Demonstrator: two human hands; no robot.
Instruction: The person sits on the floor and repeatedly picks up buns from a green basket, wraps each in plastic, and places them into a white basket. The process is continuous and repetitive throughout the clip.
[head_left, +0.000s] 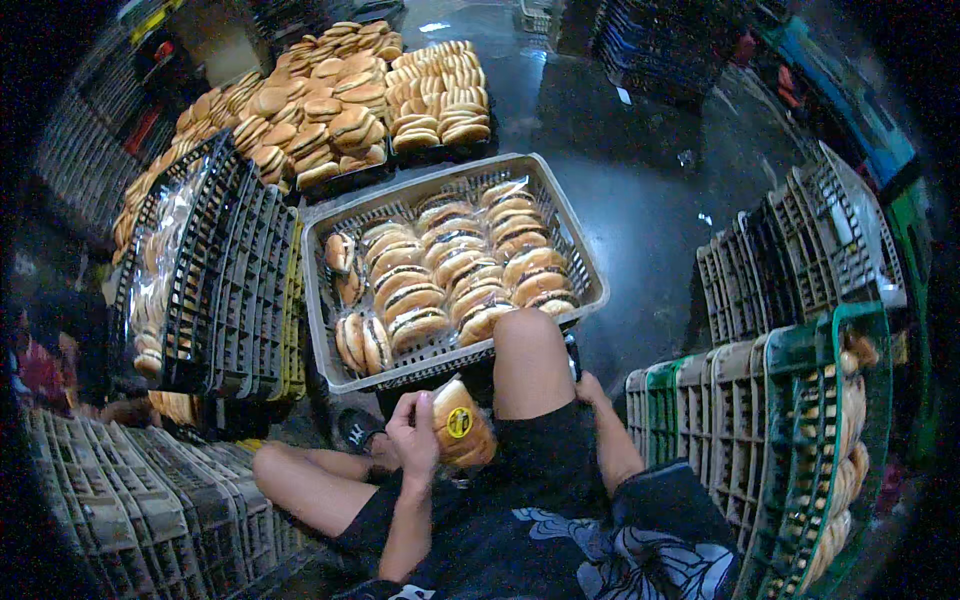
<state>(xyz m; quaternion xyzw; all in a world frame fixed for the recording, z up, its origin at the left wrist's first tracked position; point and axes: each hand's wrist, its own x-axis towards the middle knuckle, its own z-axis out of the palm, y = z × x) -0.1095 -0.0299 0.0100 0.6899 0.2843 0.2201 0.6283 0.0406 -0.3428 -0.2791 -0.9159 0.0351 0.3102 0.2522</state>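
Observation:
My left hand (415, 431) grips a clear-wrapped bun (469, 439) with a round yellow sticker, above my lap. My right hand (589, 388) hangs low beside my raised knee, partly hidden by it. A dark object with a pale edge (574, 354) shows just above that hand; whether I hold it cannot be made out. Before me stands a light grey plastic crate (592, 289) with rows of filled buns (405, 292) in clear wrap. At its left side, a few more wrapped buns (363, 343) are turned a different way.
Unwrapped buns (322, 105) are heaped beyond the crate, beside trays of lined-up buns (439, 94). Stacked plastic crates stand at left (251, 277), lower left (142, 495) and right (697, 420). A green crate (832, 390) holds buns. Dark floor (622, 225) extends right of the grey crate.

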